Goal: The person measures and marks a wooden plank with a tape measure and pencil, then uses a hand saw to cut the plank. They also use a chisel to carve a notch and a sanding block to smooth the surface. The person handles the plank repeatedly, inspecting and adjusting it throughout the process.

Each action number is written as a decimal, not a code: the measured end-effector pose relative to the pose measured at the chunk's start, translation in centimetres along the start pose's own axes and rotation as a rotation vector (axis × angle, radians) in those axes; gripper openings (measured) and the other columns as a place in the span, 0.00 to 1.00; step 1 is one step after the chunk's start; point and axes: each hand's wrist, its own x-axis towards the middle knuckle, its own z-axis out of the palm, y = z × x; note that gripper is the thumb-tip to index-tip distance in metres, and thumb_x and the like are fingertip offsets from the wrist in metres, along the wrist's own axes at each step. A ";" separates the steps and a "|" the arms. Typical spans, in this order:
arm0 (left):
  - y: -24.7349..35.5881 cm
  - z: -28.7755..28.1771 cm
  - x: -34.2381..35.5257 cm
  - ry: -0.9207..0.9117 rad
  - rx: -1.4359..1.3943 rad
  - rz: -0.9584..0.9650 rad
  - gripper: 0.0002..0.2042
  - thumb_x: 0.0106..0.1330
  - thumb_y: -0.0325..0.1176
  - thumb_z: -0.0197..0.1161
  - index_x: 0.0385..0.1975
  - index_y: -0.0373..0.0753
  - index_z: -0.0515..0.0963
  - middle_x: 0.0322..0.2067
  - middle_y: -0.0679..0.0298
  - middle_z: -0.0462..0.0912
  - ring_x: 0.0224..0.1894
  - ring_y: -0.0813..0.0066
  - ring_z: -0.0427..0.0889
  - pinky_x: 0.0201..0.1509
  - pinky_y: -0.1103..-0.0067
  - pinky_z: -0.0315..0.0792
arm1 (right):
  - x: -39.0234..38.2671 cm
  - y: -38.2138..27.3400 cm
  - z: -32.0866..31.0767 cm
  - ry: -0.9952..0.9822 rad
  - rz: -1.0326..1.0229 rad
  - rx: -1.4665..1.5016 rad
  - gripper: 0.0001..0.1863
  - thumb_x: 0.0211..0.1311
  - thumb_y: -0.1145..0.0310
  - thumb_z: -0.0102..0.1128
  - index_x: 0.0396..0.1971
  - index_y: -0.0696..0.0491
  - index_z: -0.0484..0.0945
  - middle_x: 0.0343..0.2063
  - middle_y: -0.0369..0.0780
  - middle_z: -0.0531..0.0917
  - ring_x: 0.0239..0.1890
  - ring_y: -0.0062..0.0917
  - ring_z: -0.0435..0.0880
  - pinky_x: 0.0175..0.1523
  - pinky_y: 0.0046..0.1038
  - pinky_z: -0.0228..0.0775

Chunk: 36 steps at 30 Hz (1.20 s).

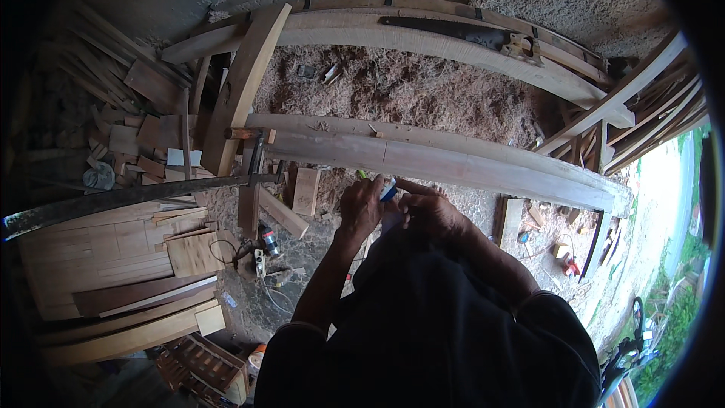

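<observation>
Both of my hands are together in front of my body, just short of the near wooden beam (430,162). In the fingers of my left hand (361,210) is a small blue-and-white object (388,190), perhaps a packet; its exact kind does not show. My right hand (438,213) is closed beside it, with one finger reaching toward the object. Whatever lies inside the right fingers is hidden. A clamp (257,153) with a wooden handle grips the left end of the beam.
A handsaw (453,31) rests on the far curved beam (347,32). Wood shavings (362,83) cover the ground between the beams. At left are stacked boards (91,249), a long metal bar (136,195) and a power tool (269,240). A red tool (572,265) lies at right.
</observation>
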 end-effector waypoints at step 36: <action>-3.3 2.4 -11.2 -0.396 -0.286 -0.661 0.22 0.68 0.53 0.58 0.41 0.36 0.79 0.37 0.48 0.84 0.43 0.45 0.83 0.46 0.58 0.75 | 12.8 -3.2 -6.6 0.230 -0.492 -1.951 0.31 0.59 0.79 0.49 0.63 0.43 0.72 0.61 0.48 0.71 0.61 0.49 0.72 0.63 0.44 0.70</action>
